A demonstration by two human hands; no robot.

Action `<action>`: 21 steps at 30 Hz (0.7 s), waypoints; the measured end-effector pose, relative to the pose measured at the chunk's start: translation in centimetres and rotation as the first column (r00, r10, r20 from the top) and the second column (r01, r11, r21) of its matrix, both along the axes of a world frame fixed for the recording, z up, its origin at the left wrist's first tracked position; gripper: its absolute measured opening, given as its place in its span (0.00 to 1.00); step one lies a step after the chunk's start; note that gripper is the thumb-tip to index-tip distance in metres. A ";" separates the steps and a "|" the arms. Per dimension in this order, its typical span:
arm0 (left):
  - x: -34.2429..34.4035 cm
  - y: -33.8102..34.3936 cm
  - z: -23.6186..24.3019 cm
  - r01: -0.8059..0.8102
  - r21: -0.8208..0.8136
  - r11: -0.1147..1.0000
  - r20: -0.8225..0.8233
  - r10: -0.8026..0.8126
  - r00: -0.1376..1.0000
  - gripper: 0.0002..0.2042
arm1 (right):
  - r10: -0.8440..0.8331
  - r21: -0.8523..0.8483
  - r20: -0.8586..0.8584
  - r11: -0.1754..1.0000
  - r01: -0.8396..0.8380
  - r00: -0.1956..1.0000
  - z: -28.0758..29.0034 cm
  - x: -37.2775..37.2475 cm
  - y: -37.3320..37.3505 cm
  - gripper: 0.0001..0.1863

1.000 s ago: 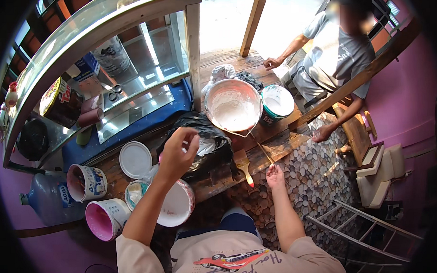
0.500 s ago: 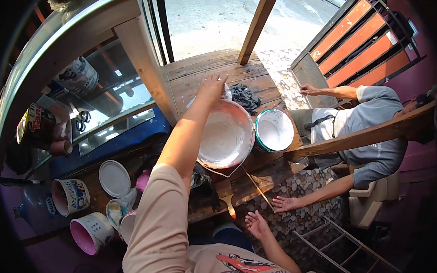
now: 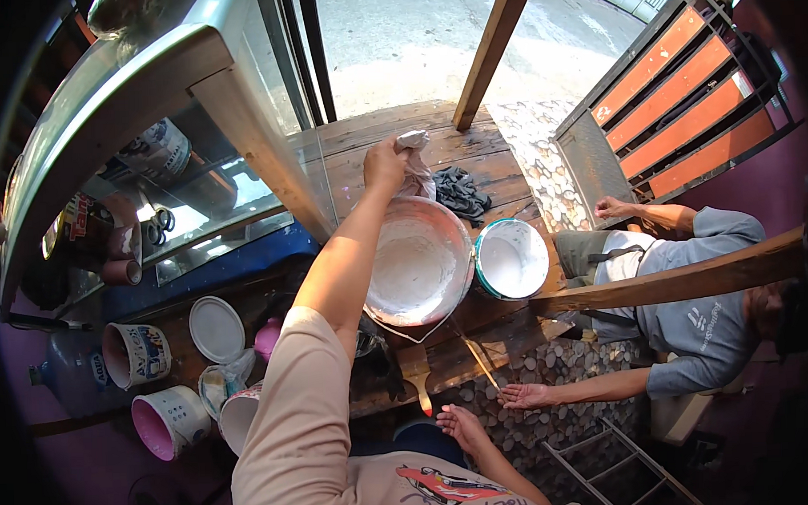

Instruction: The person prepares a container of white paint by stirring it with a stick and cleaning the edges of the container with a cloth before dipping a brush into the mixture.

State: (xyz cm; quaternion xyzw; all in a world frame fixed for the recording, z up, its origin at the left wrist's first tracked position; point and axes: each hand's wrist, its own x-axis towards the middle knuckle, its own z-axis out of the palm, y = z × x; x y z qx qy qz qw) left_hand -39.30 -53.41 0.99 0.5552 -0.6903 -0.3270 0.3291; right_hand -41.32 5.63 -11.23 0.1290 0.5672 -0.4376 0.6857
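Note:
My left hand (image 3: 385, 167) reaches past the large bucket (image 3: 417, 252) and grips a crumpled whitish cloth (image 3: 417, 179), which hangs down by the bucket's far rim. The bucket's inside is smeared white. At its right stands a smaller teal-rimmed tub (image 3: 511, 259) with white inside. A dark crumpled cloth (image 3: 461, 195) lies on the boards behind them. Palm up, my right hand (image 3: 464, 429) holds nothing, its fingers apart. Nearest to it are a flat paintbrush (image 3: 417, 383) and a thin stick (image 3: 481, 365) at the bench's near edge.
A co-worker in a grey shirt (image 3: 689, 251) sits at the right, one open hand (image 3: 526, 395) near the stick. A wooden beam (image 3: 672, 272) crosses in front. Left are a glass display case (image 3: 249, 142) and several tubs (image 3: 170, 425). A metal ladder (image 3: 612, 463) lies lower right.
My left hand has lifted the whitish cloth upward, so more of it shows. My right hand has shifted slightly left and down. The co-worker's upper hand has moved right and down.

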 end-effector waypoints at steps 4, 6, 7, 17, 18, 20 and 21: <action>-0.3 -0.1 1.6 -0.120 0.051 0.991 -0.152 0.126 0.980 0.10 | 0.124 -0.035 -0.056 0.991 -0.126 0.991 1.1 0.4 -0.4 0.14; -0.3 0.5 3.6 -0.105 -0.026 0.994 -0.146 0.100 0.984 0.10 | 0.176 -0.037 -0.084 0.983 -0.180 0.981 1.5 0.7 -0.6 0.15; -0.3 1.0 5.0 -0.086 -0.098 0.991 -0.142 0.071 0.987 0.09 | 0.219 -0.057 -0.123 0.972 -0.227 0.968 1.7 0.9 -0.7 0.15; 3.6 8.0 22.5 -0.022 -0.373 0.928 -0.460 -0.165 0.872 0.12 | 0.068 -0.451 -0.582 0.802 -0.391 0.811 17.5 0.2 -8.5 0.14; 4.5 9.3 24.7 0.026 -0.373 0.927 -0.412 -0.190 0.891 0.12 | -0.099 -0.493 -0.731 0.761 -0.422 0.675 20.8 0.0 -10.4 0.16; 5.8 11.1 26.8 0.052 -0.484 0.874 -0.342 -0.243 0.908 0.14 | -0.411 -0.587 -0.805 0.661 -0.467 0.429 26.4 -0.8 -14.5 0.21; 6.6 11.9 27.8 0.045 -0.487 0.872 -0.357 -0.246 0.901 0.14 | -0.481 -0.544 -0.835 0.651 -0.530 0.267 28.6 -1.1 -16.8 0.28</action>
